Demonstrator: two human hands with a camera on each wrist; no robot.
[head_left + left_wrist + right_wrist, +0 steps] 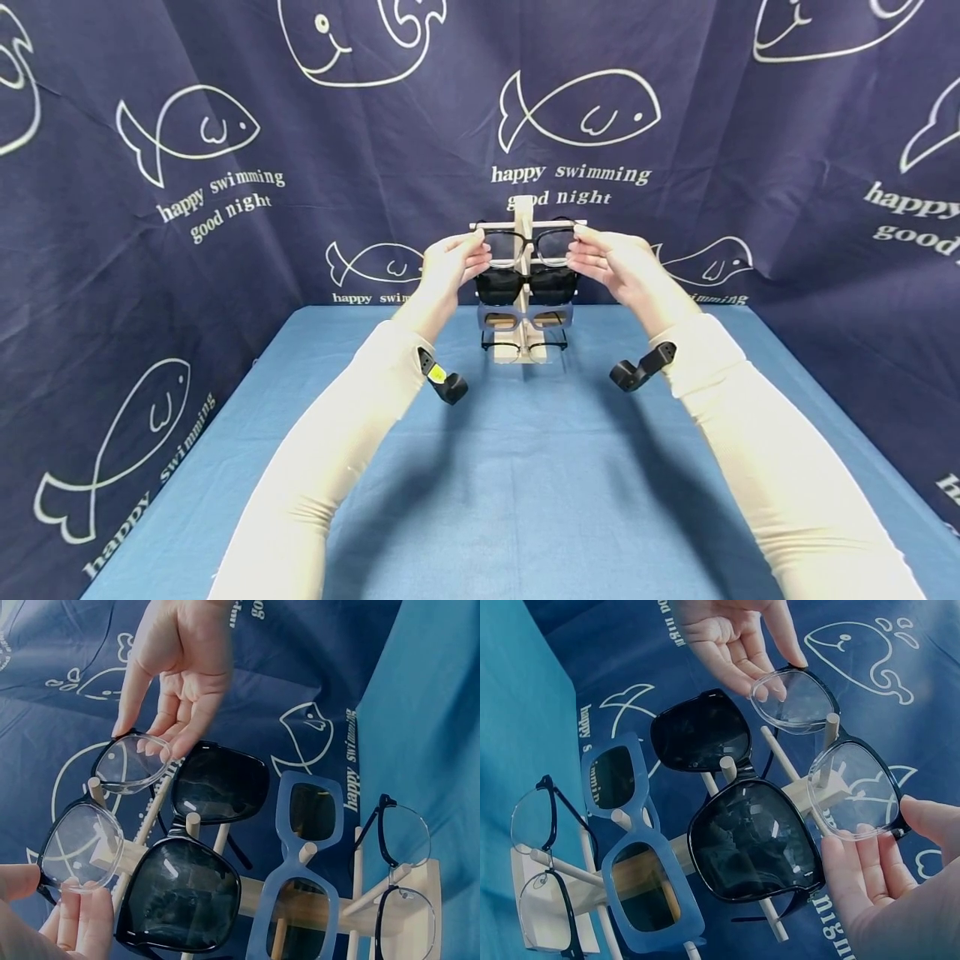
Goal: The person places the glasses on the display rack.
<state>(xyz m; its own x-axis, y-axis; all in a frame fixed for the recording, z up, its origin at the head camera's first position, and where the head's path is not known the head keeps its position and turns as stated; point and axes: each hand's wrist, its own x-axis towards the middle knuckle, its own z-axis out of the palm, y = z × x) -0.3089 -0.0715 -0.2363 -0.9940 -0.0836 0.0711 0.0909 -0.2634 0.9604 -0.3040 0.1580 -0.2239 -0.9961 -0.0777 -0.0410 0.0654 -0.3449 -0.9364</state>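
Note:
A pair of clear-lens glasses [502,243] with a dark upper rim sits at the top peg of a wooden display stand [523,208]. My left hand [455,260] pinches its left end and my right hand [617,260] the right end, thumbs at the frame's outer corners. In the left wrist view, fingertips lie behind the lower edge of a lens [82,844]. Directly below the hands are black sunglasses [754,840] with large dark lenses. Under those hang blue-framed sunglasses [615,892], then thin half-rim glasses [553,817] at the bottom.
The stand has a pale base [506,357] on a blue tablecloth [517,467]. Behind it hangs a navy curtain [420,150] with white fish drawings and lettering. A black wrist camera [452,387] sits on the left sleeve, another camera [626,375] on the right.

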